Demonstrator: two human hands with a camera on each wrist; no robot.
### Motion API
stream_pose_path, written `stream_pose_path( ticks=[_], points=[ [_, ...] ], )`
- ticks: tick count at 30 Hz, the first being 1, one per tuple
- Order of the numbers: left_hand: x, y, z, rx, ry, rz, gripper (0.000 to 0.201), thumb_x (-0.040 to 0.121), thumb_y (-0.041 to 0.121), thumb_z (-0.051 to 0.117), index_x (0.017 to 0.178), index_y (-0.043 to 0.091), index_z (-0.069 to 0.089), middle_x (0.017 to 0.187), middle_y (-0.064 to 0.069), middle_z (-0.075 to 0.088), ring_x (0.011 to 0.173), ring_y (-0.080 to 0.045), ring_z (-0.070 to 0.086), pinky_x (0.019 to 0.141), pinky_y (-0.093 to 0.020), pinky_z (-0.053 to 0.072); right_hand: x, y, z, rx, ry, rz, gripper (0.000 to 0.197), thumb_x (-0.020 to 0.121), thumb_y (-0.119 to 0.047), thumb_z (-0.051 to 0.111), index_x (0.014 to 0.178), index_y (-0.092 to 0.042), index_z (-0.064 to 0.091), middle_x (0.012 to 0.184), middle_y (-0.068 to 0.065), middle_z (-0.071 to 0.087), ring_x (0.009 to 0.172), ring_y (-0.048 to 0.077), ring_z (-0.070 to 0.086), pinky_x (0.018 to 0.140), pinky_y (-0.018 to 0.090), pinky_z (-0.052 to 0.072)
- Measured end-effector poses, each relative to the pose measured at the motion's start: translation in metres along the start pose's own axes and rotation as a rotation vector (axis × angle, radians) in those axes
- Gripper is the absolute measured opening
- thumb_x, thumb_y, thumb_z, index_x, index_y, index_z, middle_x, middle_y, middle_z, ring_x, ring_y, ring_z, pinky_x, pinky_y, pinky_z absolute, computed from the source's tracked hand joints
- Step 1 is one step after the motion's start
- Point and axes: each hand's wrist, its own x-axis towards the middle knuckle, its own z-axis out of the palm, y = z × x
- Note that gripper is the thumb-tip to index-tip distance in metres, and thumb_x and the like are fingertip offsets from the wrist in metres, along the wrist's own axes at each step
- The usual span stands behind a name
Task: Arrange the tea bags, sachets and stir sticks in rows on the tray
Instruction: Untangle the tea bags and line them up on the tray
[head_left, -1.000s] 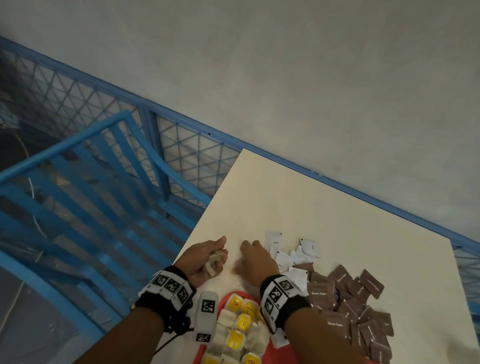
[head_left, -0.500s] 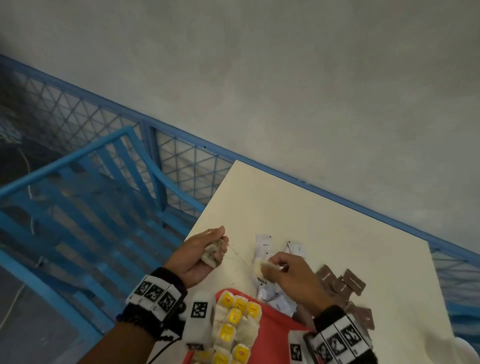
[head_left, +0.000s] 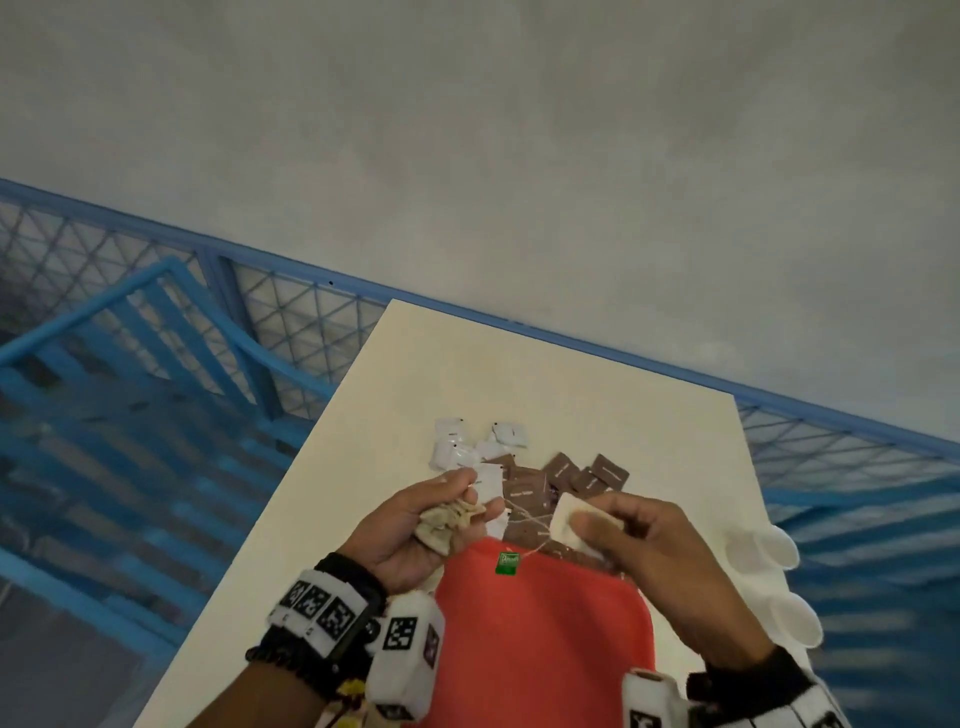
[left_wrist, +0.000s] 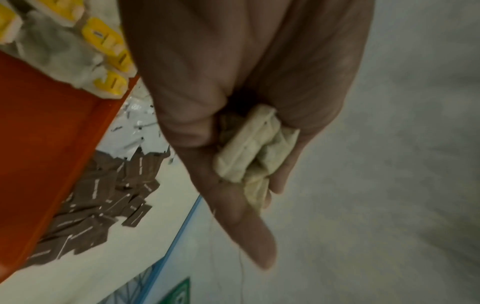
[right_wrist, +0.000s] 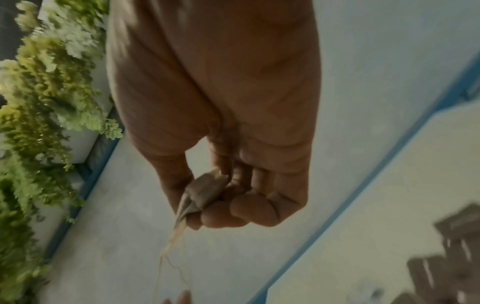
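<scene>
— Where were the pale paper tea bags?
— A crumpled bunch sat in the left hand; one flat bag was pinched in the right hand, strings tangled between, a small green tag dangling over the red plastic tray.
— And the sachets?
— White sachets and brown sachets lay heaped on the worktop.

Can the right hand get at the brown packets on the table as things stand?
Probably not yet. The right hand already pinches a tea bag, with strings tangled to the bunch in the left hand. The brown packets lie uncovered just beyond.
</scene>
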Motion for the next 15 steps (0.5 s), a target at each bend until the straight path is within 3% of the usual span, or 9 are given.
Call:
stream_pose_path(
  ticks=[3, 5, 8, 11, 13, 15],
  points=[
    [-0.002, -0.014, 0.012, 0.087, -0.12, -0.055, 0.052, 0.05, 0.006, 0.098, 0.093, 0.001, 0.07, 0.077, -0.013, 0.067, 0.111, -0.04, 0.067, 0.063, -0.051, 0.062, -0.004, 0.026, -0.019, -0.429, 0.107, -0.061, 0.016, 0.087, -0.026, 0.069, 0.072, -0.024, 0.072, 0.072, -0.006, 0.07, 0.061, 0.005, 0.058, 0.059, 0.026, 0.047],
    [-0.004, -0.023, 0.017, 0.16, -0.167, -0.083, 0.047, 0.057, 0.009, 0.096, 0.096, 0.002, 0.07, 0.076, -0.011, 0.066, 0.118, -0.041, 0.063, 0.069, -0.057, 0.06, -0.01, 0.043, -0.026, -0.618, 0.156, -0.089, 0.018, 0.084, -0.023, 0.068, 0.066, -0.027, 0.068, 0.067, -0.012, 0.067, 0.064, 0.001, 0.059, 0.057, 0.018, 0.044],
    [-0.004, -0.034, 0.023, 0.218, -0.14, -0.095, 0.048, 0.053, 0.013, 0.098, 0.094, 0.004, 0.073, 0.068, -0.008, 0.062, 0.108, -0.037, 0.069, 0.068, -0.055, 0.061, -0.02, 0.053, -0.035, -0.609, 0.237, -0.165, 0.016, 0.084, -0.017, 0.068, 0.07, -0.023, 0.071, 0.063, -0.02, 0.064, 0.068, -0.004, 0.059, 0.056, 0.011, 0.04],
    [-0.002, -0.043, 0.03, 0.22, -0.025, -0.063, 0.05, 0.051, 0.016, 0.099, 0.093, 0.004, 0.074, 0.064, -0.006, 0.058, 0.088, -0.031, 0.074, 0.052, -0.043, 0.061, -0.028, 0.054, -0.041, -0.591, 0.254, -0.16, 0.018, 0.086, -0.022, 0.07, 0.068, -0.024, 0.07, 0.061, -0.008, 0.065, 0.064, 0.007, 0.058, 0.055, 0.018, 0.04],
    [0.0, -0.048, 0.031, 0.206, 0.075, -0.059, 0.034, 0.07, 0.013, 0.082, 0.098, 0.002, 0.067, 0.061, -0.007, 0.057, 0.081, -0.03, 0.075, 0.046, -0.039, 0.059, -0.035, 0.052, -0.046, -0.482, 0.263, -0.131, 0.02, 0.086, -0.025, 0.071, 0.066, -0.029, 0.069, 0.063, -0.01, 0.066, 0.059, 0.005, 0.056, 0.057, 0.019, 0.042],
    [0.003, -0.051, 0.029, 0.202, 0.119, -0.061, 0.022, 0.08, 0.01, 0.065, 0.1, 0.002, 0.062, 0.061, -0.008, 0.058, 0.079, -0.03, 0.075, 0.046, -0.038, 0.06, -0.042, 0.046, -0.051, -0.345, 0.243, -0.126, 0.019, 0.087, -0.025, 0.071, 0.069, -0.029, 0.071, 0.068, -0.012, 0.068, 0.061, 0.002, 0.057, 0.059, 0.019, 0.044]
  ],
)
